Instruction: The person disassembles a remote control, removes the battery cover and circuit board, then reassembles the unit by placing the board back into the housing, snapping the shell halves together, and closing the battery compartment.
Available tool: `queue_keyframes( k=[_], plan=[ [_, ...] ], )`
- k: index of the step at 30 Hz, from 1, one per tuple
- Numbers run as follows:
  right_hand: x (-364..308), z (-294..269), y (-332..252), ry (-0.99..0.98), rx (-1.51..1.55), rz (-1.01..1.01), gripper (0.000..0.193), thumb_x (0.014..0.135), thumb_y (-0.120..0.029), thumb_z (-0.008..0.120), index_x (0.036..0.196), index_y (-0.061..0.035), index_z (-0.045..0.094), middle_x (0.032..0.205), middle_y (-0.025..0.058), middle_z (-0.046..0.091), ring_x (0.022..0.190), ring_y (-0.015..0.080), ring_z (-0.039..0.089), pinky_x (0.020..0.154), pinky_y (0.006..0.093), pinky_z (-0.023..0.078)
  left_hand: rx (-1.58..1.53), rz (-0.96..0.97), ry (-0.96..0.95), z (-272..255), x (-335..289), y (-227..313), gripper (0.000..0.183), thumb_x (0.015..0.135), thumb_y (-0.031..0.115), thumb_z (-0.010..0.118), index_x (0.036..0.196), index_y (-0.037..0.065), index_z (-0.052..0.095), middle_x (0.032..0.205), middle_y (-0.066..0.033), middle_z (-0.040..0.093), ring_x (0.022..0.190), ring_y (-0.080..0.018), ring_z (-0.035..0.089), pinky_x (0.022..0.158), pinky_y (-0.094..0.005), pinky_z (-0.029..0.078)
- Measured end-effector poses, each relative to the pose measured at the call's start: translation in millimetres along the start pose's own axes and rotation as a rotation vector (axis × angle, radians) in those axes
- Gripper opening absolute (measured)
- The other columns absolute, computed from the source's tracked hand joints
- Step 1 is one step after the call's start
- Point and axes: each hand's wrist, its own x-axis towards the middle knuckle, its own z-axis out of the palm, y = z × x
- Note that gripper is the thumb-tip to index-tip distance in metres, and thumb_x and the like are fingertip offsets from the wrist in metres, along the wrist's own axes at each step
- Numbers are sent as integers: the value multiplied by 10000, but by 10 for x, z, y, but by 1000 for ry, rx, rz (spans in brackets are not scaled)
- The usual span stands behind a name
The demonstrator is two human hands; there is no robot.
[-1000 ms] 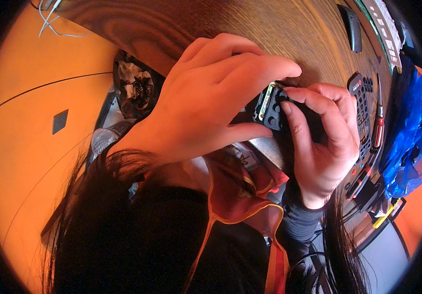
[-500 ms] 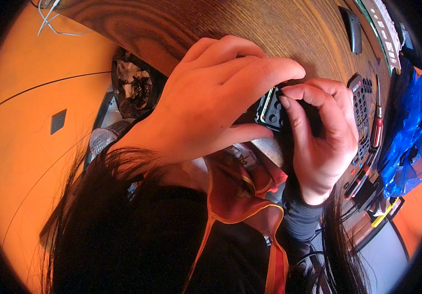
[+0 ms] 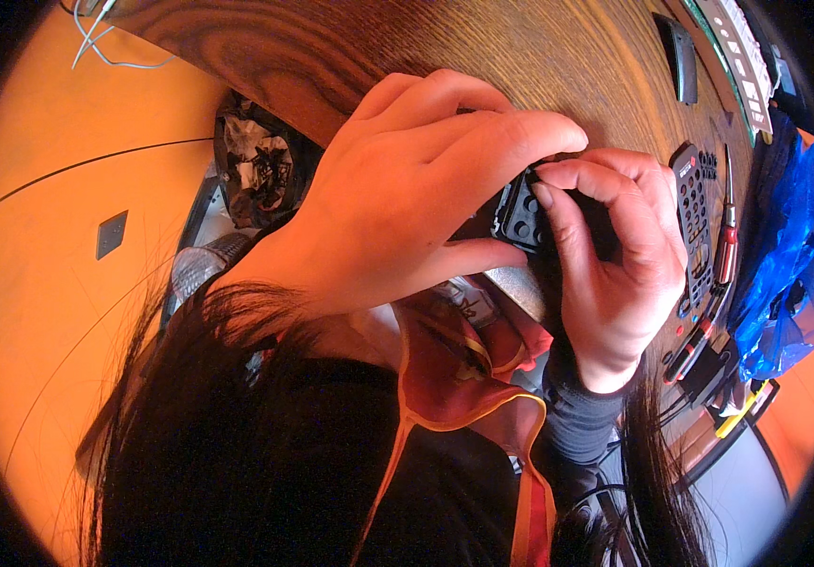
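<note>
My left hand (image 3: pixel 426 170) curves around a small black remote-control part (image 3: pixel 520 215) with rows of round, raised buttons, its near end lying between thumb and fingers. Against the part's right side, my right hand (image 3: pixel 619 246) brings thumb and forefinger together in a pinch. Whether a tiny piece sits between those fingertips cannot be made out. Much of the part is hidden by the left hand. Right of my hands, a long black remote-control faceplate (image 3: pixel 695 217) with many holes lies on the wooden table (image 3: pixel 558 47), small loose black buttons (image 3: pixel 708 165) beside its far end.
A red-handled screwdriver (image 3: pixel 728 250) and another red-and-black tool (image 3: pixel 688 359) lie at the right. Beyond them is a crumpled blue plastic bag (image 3: pixel 785 293). A dark curved cover (image 3: pixel 679 59) rests at the far right; a bag-lined bin (image 3: pixel 260 170) stands below the table's left edge.
My right hand has shifted slightly left, its pinch closer in against the part. A pale greenish strip along the part's edge no longer shows. My left hand stays in place.
</note>
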Motion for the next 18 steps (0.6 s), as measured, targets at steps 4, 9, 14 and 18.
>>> queue_keyframes(
  k=[4,9,14,18],
  plan=[
    [2,4,-8,-8,-36,2,195,686,67,715,853,-16,658,845,88,618,808,201,573,752,281,453,-6,0,7,7,-3,0,681,530,182,838,1150,74,580,1086,-66,628,1032,-267,555,877,-356,426],
    [-11,-81,-15,-47,-91,-11,199,700,23,714,887,-10,652,861,95,623,837,224,574,779,306,450,33,-4,5,3,-13,16,687,529,177,838,1153,68,574,1108,-75,621,1038,-271,554,897,-364,423],
    [-176,-345,70,175,-163,48,241,647,-50,757,882,-59,702,824,83,609,787,217,564,724,312,446,-2,59,-16,-61,9,-16,626,523,265,847,1066,57,613,1161,-138,593,1062,-328,538,935,-409,415],
    [-461,-606,186,322,-229,302,215,657,39,715,860,-26,688,857,101,619,836,217,577,779,314,446,96,165,-80,-112,29,-22,531,538,326,839,945,55,631,1160,-197,575,1065,-378,532,916,-452,422]
  ],
)
